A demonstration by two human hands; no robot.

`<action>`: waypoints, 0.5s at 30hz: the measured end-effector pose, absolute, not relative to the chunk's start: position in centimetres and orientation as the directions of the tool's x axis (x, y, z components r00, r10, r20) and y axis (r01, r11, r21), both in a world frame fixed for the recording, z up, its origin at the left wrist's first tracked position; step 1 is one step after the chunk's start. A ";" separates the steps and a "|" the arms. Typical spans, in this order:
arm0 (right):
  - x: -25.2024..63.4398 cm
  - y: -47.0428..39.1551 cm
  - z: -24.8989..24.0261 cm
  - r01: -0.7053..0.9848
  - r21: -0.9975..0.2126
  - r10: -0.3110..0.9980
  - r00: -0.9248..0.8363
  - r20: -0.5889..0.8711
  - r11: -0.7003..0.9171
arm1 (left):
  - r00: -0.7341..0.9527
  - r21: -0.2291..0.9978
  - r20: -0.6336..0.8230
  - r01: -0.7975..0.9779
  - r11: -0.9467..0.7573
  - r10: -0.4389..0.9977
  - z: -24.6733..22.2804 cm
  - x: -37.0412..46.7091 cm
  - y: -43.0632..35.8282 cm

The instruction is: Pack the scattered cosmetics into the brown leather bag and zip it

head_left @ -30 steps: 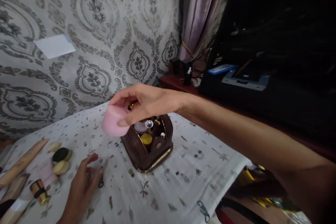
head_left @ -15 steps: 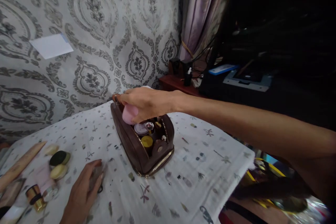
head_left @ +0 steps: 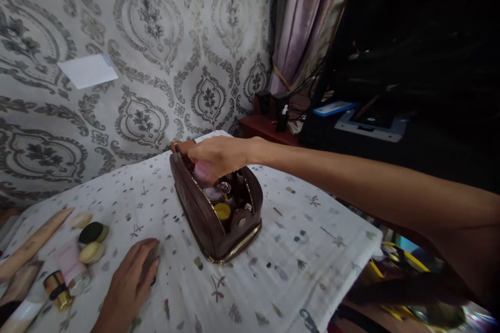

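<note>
Fingers [head_left: 198,153] of the right hand [head_left: 226,156] gripped a pink item [head_left: 203,173] in the mouth of one unzipped brown bag [head_left: 195,208], which contained a yellow round piece [head_left: 222,212] and a silver-topped piece [head_left: 224,188]. Left hand [head_left: 130,276], loosely spread, lay over patterned cloth [head_left: 187,291].

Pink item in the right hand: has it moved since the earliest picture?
Yes: rightward in view. Against the bag, the pink item has gone from overlapping its left side to its opening, where the right hand holds it.
</note>
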State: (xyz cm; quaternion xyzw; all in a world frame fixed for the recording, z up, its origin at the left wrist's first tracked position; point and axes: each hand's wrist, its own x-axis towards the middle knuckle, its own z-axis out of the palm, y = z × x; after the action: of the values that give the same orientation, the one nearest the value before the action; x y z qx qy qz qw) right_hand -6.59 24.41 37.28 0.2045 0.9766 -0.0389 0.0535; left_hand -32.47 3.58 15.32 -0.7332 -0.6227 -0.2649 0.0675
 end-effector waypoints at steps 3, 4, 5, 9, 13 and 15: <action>-7.5 24.2 36.2 0.349 0.057 0.353 -0.927 -0.127 0.936 | 0.099 0.215 0.480 0.950 -0.226 0.872 15.4 -32.5 3.6; -7.8 24.2 35.8 0.337 0.081 0.346 -0.927 -0.145 0.938 | 0.100 0.212 0.477 0.951 -0.225 0.873 15.5 -32.5 3.6; -8.0 24.2 35.4 0.327 0.098 0.339 -0.927 -0.159 0.940 | 0.102 0.211 0.476 0.951 -0.226 0.874 15.5 -32.5 3.6; -8.5 24.6 33.9 0.320 0.143 0.344 -0.919 -0.192 0.936 | 0.114 0.219 0.470 0.946 -0.240 0.875 15.4 -32.6 3.7; -8.7 24.6 33.2 0.318 0.193 0.359 -0.900 -0.247 0.928 | 0.122 0.213 0.483 0.944 -0.251 0.867 15.2 -32.7 3.7; -8.7 24.5 33.0 0.319 0.211 0.368 -0.894 -0.258 0.924 | 0.120 0.210 0.474 0.947 -0.245 0.872 15.1 -32.8 3.7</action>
State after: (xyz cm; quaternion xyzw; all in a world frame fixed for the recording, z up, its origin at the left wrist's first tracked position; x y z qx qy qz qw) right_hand -8.70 24.46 32.97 0.1771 0.9696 0.0816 0.1478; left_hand -32.76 3.68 15.11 -0.7450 -0.6103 -0.2596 0.0715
